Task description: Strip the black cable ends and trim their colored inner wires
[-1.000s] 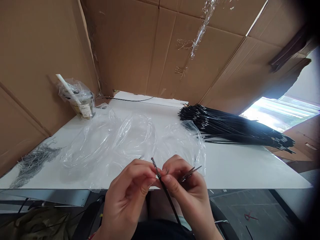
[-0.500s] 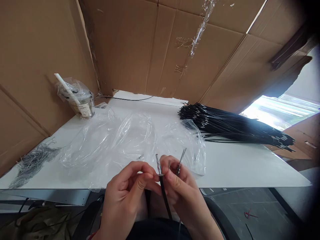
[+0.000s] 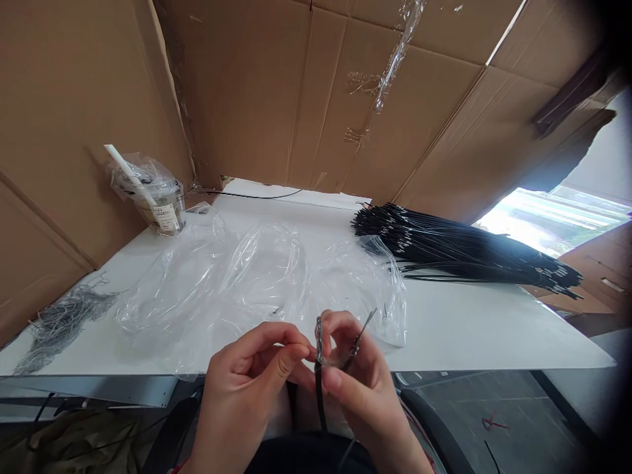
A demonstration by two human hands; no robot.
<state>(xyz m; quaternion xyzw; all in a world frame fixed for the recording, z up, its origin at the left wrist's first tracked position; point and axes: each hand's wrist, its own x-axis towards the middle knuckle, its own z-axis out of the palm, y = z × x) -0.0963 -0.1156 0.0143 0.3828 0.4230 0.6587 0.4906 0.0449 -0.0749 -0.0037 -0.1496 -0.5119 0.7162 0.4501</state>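
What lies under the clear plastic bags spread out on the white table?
Through the clear plastic bags only the white table shows. Folds and glare blur parts, so small items there cannot be ruled out.

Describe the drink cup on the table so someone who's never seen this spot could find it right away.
Start at the white table walled by cardboard and go to its far left corner. The drink cup stands there, the only upright thing, wrapped in a clear bag with a white straw slanting out.

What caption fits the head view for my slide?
Both hands, left hand and right hand, pinch a black cable by its stripped end before clear plastic bags on a white table.
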